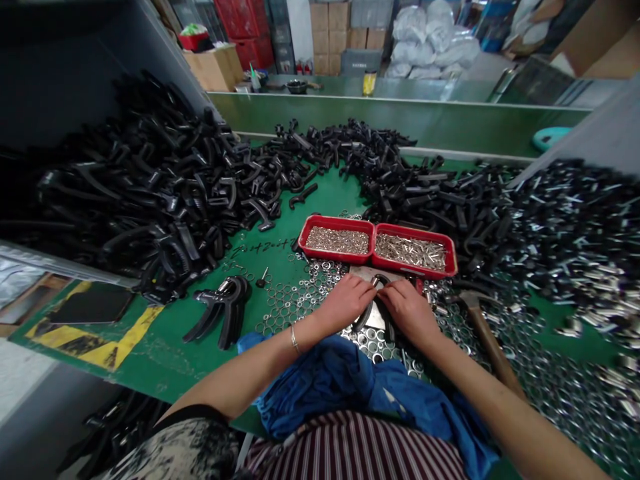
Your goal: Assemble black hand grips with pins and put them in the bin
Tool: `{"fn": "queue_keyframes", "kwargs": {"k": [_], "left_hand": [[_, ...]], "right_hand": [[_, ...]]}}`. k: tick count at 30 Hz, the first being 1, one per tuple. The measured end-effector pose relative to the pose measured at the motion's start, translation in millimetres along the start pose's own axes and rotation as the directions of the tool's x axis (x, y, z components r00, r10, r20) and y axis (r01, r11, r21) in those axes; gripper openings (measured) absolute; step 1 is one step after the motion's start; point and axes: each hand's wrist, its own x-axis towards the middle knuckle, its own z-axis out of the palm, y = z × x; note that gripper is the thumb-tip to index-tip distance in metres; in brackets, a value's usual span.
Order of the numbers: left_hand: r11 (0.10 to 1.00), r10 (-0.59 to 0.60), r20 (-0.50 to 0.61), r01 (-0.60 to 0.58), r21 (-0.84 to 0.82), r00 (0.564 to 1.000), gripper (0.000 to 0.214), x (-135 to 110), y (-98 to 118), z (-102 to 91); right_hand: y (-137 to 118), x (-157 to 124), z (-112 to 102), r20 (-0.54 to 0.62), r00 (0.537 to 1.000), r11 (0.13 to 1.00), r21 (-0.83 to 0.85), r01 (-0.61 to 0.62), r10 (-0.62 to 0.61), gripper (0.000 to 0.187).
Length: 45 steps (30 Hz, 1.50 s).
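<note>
Above a small metal plate (pixel 356 272), my left hand (pixel 349 300) and my right hand (pixel 410 310) meet with bent fingers on a black spring clamp (pixel 387 320). Its two curved handles point down towards me, and a shiny metal part shows at its top between my fingertips. The fingers cover much of the upper clamp. Just beyond my hands stand two joined red trays: small metal pins fill the left tray (pixel 301 240), and longer pins the right tray (pixel 454 257). Metal rings (pixel 295 300) lie scattered around the plate.
Finished-looking black clamps (pixel 227 310) lie at left, near a dark flat panel (pixel 93 305). Black handle parts (pixel 185 180) are heaped at left and back. A hammer (pixel 493 340) lies at right beside more rings and a pile of metal-tipped parts (pixel 590 227). Blue cloth (pixel 325 387) covers my lap.
</note>
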Motion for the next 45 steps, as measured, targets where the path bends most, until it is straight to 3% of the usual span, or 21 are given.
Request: {"fn": "queue_keyframes", "kwargs": {"k": [6,13,17,20,22,24,27,29,31,36,37,39,41,42,45], "left_hand": [[0.979,-0.134,-0.068,0.121,-0.164,0.989,0.033,-11.1,0.6,9.0],[0.94,-0.165,-0.093,0.128,-0.316,0.982,0.029,-10.5,1.8,3.0],[0.942,-0.185,-0.129,0.138,-0.305,0.974,0.028,-12.0,-9.5,-8.7],[0.946,-0.254,-0.16,0.211,-0.245,0.954,0.029,-4.9,-40.0,-23.7],[0.938,-0.325,-0.13,0.302,-0.171,0.937,0.029,7.9,-67.8,-34.5],[0.907,-0.417,-0.002,0.416,-0.065,0.909,0.029,26.4,-94.7,-42.6],[0.846,-0.529,0.218,0.529,0.062,0.82,0.021,55.4,-121.3,-46.4],[0.829,-0.552,0.278,0.552,0.085,0.786,0.017,67.9,-127.6,-44.1],[0.826,-0.556,0.283,0.556,0.09,0.782,0.016,71.7,-127.5,-39.9],[0.822,-0.568,0.201,0.563,0.086,0.798,0.023,59.4,-121.3,-30.8],[0.824,-0.565,0.179,0.56,0.084,0.805,0.025,57.2,-120.8,-29.9],[0.83,-0.558,0.135,0.551,0.087,0.819,0.027,54.7,-120.2,-29.3],[0.837,-0.547,0.046,0.543,0.07,0.836,0.027,53.4,-118.9,-31.0],[0.843,-0.536,-0.016,0.536,0.037,0.844,0.027,52.6,-117.4,-32.7],[0.881,-0.47,-0.217,0.439,-0.177,0.856,0.021,48.0,-106.8,-40.4]], "right_hand": [[-2.6,-0.4,-0.3,0.005,0.999,0.997,-0.065,0.044,-0.044,0.03],[-10.4,3.6,-5.4,0.125,0.985,0.971,-0.191,0.145,-0.122,0.028],[0.8,-3.6,-17.8,0.143,0.976,0.983,-0.06,0.172,-0.162,0.031],[26.0,-37.9,-43.3,0.009,1.0,0.999,-0.027,-0.02,0.021,0.031],[44.7,-72.9,-63.8,-0.061,0.974,0.958,-0.18,-0.224,0.217,0.031],[59.1,-108.2,-79.8,-0.047,0.946,0.869,-0.383,-0.314,0.321,0.036],[70.6,-145.4,-86.7,0.037,0.917,0.787,-0.527,-0.32,0.398,0.04],[76.1,-156.3,-83.4,0.094,0.884,0.796,-0.486,-0.36,0.457,0.037],[82.2,-159.4,-81.0,0.112,0.844,0.806,-0.384,-0.45,0.525,0.036],[79.9,-151.2,-91.8,-0.051,0.821,0.816,-0.089,-0.571,0.569,0.043],[72.6,-146.6,-94.8,-0.038,0.812,0.813,0.002,-0.582,0.582,0.046],[51.5,-134.0,-100.0,0.111,0.803,0.783,0.181,-0.595,0.585,0.045],[25.9,-118.7,-104.5,0.288,0.806,0.758,0.283,-0.588,0.517,0.04],[13.5,-110.9,-106.5,0.322,0.813,0.757,0.311,-0.574,0.484,0.037],[-14.1,-89.6,-108.6,0.247,0.847,0.77,0.353,-0.532,0.471,0.035]]}}
